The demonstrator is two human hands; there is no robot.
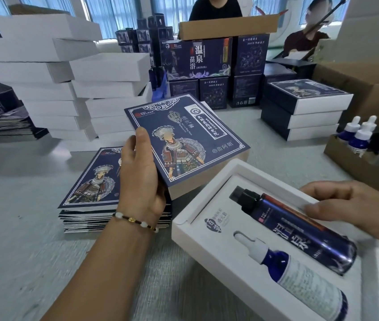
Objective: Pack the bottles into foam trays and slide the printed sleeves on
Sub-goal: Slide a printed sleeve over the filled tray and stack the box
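Glossy bottle (309,230), matt foam tray (207,242)

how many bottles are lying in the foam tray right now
2: a dark spray bottle in the upper slot of the foam tray, and a blue dropper bottle in the lower slot beside it.

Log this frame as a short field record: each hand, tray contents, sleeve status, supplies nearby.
left hand: grips printed sleeve, lifted above the sleeve stack
right hand: rests on foam tray, fingers touching dark spray bottle
tray contents: spray bottle and dropper bottle, both lying in slots
sleeve status: not yet on tray
supplies: spare dropper bottles in carton, right
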